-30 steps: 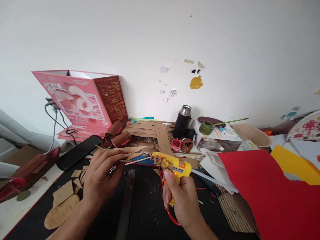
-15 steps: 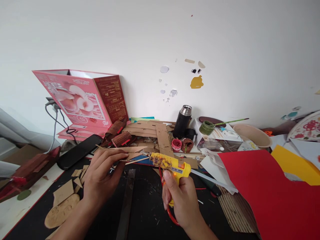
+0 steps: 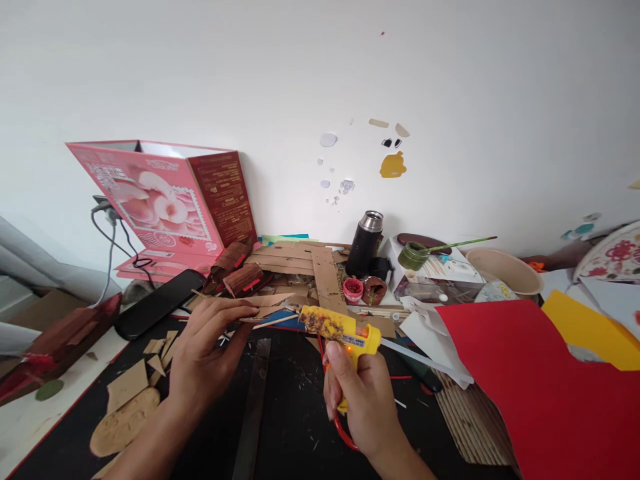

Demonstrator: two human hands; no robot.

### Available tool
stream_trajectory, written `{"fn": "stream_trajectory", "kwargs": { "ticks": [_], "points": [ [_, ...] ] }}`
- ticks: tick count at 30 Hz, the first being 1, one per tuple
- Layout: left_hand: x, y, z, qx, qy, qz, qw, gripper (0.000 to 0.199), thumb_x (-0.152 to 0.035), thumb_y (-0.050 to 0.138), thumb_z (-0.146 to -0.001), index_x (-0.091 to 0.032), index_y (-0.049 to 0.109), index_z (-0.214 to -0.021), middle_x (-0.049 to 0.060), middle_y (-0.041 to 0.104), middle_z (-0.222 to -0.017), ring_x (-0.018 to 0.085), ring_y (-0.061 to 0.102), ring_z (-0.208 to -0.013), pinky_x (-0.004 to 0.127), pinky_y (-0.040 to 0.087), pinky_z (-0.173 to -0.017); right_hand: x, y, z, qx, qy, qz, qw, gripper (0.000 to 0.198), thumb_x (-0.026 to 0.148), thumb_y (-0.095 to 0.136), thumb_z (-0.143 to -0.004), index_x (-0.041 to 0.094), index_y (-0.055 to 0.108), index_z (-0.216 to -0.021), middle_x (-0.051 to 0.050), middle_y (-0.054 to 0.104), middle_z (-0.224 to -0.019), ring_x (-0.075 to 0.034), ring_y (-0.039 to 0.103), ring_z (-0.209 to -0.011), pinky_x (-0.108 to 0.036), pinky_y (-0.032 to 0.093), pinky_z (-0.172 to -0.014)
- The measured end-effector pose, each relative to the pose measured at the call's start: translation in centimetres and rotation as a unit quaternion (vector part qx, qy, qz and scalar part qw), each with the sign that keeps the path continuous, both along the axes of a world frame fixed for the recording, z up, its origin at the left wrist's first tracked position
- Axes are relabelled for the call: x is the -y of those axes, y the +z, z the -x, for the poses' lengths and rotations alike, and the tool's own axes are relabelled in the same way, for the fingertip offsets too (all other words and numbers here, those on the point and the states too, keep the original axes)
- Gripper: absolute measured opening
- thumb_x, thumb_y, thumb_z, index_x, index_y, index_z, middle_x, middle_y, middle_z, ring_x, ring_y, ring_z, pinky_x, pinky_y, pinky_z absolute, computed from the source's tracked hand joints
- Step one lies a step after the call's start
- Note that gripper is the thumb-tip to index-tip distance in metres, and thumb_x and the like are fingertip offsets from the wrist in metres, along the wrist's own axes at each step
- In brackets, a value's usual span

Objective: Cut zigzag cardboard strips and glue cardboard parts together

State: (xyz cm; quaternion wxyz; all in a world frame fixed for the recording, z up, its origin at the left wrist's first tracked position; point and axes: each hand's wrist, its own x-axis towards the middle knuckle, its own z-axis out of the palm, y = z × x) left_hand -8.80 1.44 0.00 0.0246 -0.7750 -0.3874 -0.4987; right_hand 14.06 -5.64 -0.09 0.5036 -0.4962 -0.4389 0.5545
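Note:
My right hand [image 3: 363, 393] is wrapped round the handle of a yellow hot glue gun [image 3: 333, 327], whose stained nozzle points left. A translucent glue stick [image 3: 425, 360] sticks out of its back. My left hand [image 3: 215, 347] pinches a thin pointed piece of cardboard [image 3: 273, 305] between thumb and fingers. Just below the cardboard, a slim wooden stick [image 3: 275, 322] reaches from near my left fingertips toward the nozzle; I cannot tell whether the two touch. A metal ruler [image 3: 253, 407] lies on the black mat [image 3: 295, 427] between my hands.
Cardboard scraps [image 3: 127, 383] lie left of my left forearm, near a black phone [image 3: 160, 303]. Behind stand a pink box [image 3: 155, 200], a black thermos [image 3: 365, 243], a red paint pot [image 3: 353, 290] and a green paint jar [image 3: 414, 255]. Red paper [image 3: 540, 380] covers the right side.
My left hand and the cardboard have shifted very slightly to the right. The glue gun and my right hand stay almost where they were.

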Motion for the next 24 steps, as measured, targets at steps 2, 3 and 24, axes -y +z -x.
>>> {"fn": "stream_trajectory", "kwargs": {
  "ticks": [2, 3, 24],
  "points": [
    [0.07, 0.05, -0.02, 0.002, -0.003, 0.002, 1.000, 0.019, -0.008, 0.069, -0.099, -0.025, 0.072, -0.107, 0.003, 0.078, -0.103, 0.020, 0.073, -0.096, 0.036, 0.055, -0.090, -0.04, -0.01, -0.01, 0.001, -0.003, 0.002, 1.000, 0.082, 0.094, 0.061, -0.084, 0.022, 0.044, -0.048, 0.001, 0.046, -0.039, -0.008, 0.045, -0.033, -0.020, 0.033, -0.039],
    [0.10, 0.08, -0.02, 0.003, -0.005, 0.004, 1.000, 0.019, -0.008, 0.069, -0.099, -0.025, 0.072, -0.107, 0.003, 0.078, -0.103, 0.020, 0.073, -0.096, 0.036, 0.054, -0.090, -0.05, 0.00, -0.04, 0.002, -0.003, 0.002, 1.000, 0.082, 0.094, 0.061, -0.084, 0.022, 0.044, -0.048, 0.000, 0.046, -0.039, -0.008, 0.045, -0.034, -0.020, 0.034, -0.039],
    [0.38, 0.64, -0.19, 0.046, -0.046, 0.087, 0.994, 0.011, -0.018, 0.069, -0.099, -0.028, 0.074, -0.099, 0.000, 0.079, -0.095, 0.019, 0.074, -0.092, 0.031, 0.058, -0.085, -0.02, -0.04, -0.05, -0.007, 0.005, -0.011, 1.000, 0.078, 0.091, 0.062, -0.086, 0.023, 0.045, -0.053, 0.002, 0.043, -0.039, -0.009, 0.044, -0.033, -0.020, 0.031, -0.037]
  ]
}}
